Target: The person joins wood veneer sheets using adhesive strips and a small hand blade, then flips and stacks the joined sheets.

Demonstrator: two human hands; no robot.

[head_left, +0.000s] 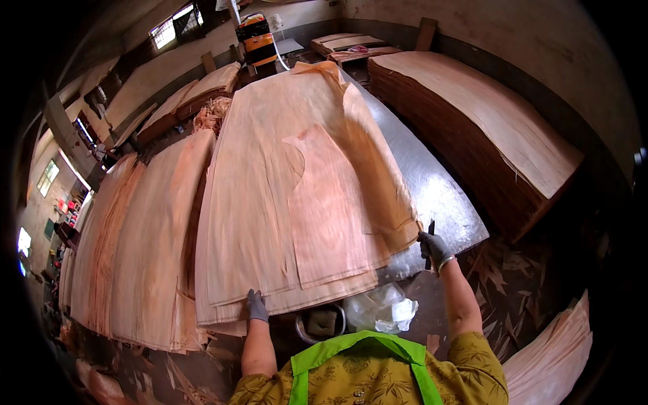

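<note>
Large thin wood veneer sheets [250, 196] lie stacked before me on a metal-topped table [442, 209]. A smaller pinkish veneer piece [327, 209] with a curved notch rests on top. At the near left edge, my left hand [257, 306], in a grey glove, is closed on the veneer's border. My right hand [435, 248], also gloved, is closed at the near right corner of a darker veneer sheet [378, 155], whose right side is raised and curled. A narrow dark tool [431, 228] sticks up from that hand; its kind is unclear.
A tall veneer stack [472, 115] stands to the right, and more veneer stacks [152, 236] are on the left. Below the table's near edge are a round container [321, 322] and clear plastic bags [383, 307]. Veneer scraps [489, 270] litter the floor.
</note>
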